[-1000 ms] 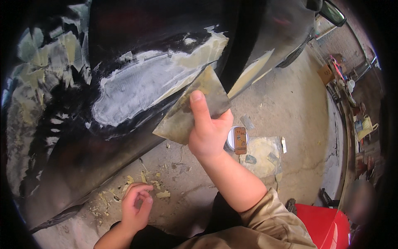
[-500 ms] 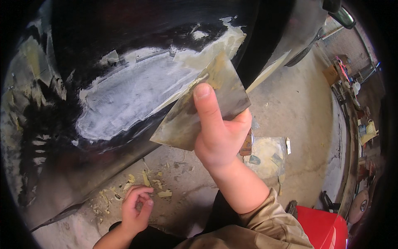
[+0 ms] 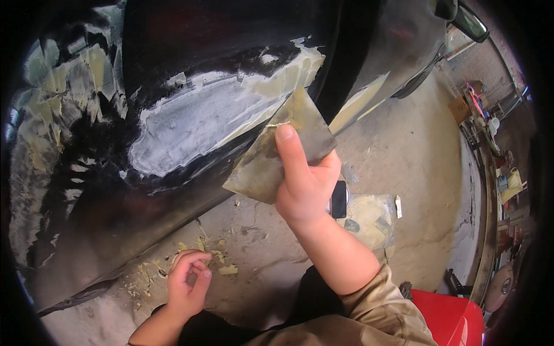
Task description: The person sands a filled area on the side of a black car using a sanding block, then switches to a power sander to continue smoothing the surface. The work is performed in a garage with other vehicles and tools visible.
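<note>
My right hand [image 3: 306,184] grips a flat, square filler spreader [image 3: 262,161], smeared grey and yellowish. The thumb presses on its face and the other fingers are hidden behind. A small ridge of cream paste lies along its edge by the thumb tip. The spreader's upper corner overlaps the lower right edge of a whitish, sanded filler patch [image 3: 190,124] on a black car panel [image 3: 190,34]; whether it touches there I cannot tell. Cream filler [image 3: 288,72] covers the patch's right end. Low on the left, my left hand [image 3: 187,282] hangs with loosely curled fingers, thumb apart, holding nothing visible.
Dried filler scraps [image 3: 228,269] litter the concrete floor below the panel. A filler-smeared mixing board [image 3: 372,216] lies right of my forearm, with a black phone-like rectangle [image 3: 339,200] beside it. A red object [image 3: 447,314] stands lower right; a cluttered shelf [image 3: 490,167] lines the far right.
The view has shifted, so the panel and patch sit differently in the picture. My right hand and spreader appear slightly lower. My left hand keeps nearly the same pose.
</note>
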{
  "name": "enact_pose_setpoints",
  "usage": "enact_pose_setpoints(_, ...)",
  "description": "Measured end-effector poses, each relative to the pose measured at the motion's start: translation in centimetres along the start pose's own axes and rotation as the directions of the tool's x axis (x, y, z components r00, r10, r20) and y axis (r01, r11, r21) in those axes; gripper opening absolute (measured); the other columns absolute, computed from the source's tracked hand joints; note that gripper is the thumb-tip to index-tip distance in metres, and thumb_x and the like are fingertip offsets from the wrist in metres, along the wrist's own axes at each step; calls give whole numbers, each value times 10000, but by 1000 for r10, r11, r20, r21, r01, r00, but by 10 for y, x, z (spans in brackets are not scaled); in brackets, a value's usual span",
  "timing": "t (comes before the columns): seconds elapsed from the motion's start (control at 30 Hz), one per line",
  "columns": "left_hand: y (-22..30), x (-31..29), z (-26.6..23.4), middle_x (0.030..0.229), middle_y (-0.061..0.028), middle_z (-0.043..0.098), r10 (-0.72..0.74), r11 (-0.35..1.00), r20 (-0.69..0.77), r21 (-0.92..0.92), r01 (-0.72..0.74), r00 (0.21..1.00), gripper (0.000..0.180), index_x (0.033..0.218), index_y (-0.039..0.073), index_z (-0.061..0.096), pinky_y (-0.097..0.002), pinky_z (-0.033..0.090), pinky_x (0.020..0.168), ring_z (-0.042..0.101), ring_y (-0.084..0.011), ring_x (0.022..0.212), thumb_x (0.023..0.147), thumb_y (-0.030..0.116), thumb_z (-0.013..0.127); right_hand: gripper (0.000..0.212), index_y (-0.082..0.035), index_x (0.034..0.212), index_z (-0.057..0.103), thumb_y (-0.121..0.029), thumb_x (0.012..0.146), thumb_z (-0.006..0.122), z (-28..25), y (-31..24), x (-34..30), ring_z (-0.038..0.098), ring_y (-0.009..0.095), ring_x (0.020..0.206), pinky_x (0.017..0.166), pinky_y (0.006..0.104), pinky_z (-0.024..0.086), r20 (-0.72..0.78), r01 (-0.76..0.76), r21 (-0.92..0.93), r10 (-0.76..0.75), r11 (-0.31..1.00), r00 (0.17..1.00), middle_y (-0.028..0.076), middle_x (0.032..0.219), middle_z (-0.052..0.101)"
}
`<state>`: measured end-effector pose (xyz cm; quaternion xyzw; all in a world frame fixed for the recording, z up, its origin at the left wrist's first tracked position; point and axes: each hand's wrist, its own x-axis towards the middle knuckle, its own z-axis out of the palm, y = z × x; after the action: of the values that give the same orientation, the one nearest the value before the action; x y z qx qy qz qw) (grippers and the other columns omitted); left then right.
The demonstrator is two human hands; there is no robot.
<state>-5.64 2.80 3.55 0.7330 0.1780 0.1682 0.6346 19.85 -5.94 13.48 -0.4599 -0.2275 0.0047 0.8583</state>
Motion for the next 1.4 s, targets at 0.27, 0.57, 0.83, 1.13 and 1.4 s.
enact_pose_setpoints(0.27,0,0,-4,1159,-115,578,-55,997,5,-59,55,998,301,1203,-25,624,-262,493,785,592,-140,904,904,-57,606,168,-2,1114,690,-96,977,715,3,4,3,594,61,915,838,241,472,47,91,-103,-87,991,995,-11,1017,696)
enact_pose_setpoints(0.57,-3,6,4,1155,-116,569,-55,998,70,14,54,996,323,1222,-8,626,-239,490,736,591,-138,898,906,-76,606,148,27,1076,720,-25,940,748,3,8,8,617,54,879,806,228,499,56,134,-59,-131,989,990,-3,998,721)
enact_pose_setpoints(0.83,-10,14,16,1152,-108,583,-61,996,37,65,58,997,314,1219,-12,622,-242,490,736,581,-127,882,910,-70,622,184,38,1100,726,-42,937,758,7,4,12,634,54,879,796,230,518,66,102,17,-103,995,993,6,1006,734)
enact_pose_setpoints(1.13,-11,14,21,1129,-83,592,-33,997,31,71,31,999,312,1216,8,631,-231,482,749,564,-115,875,913,-63,622,195,37,1113,717,-64,950,751,-4,3,3,624,59,899,815,241,515,57,25,99,-30,995,998,9,1029,726)
enact_pose_setpoints(1.4,-14,15,4,1134,-86,587,-63,998,0,11,63,998,315,1218,7,633,-236,483,767,560,-116,895,913,-67,610,162,32,1085,714,-60,954,743,-5,10,3,610,60,892,814,240,504,51,69,-1,-69,998,996,4,1014,718)
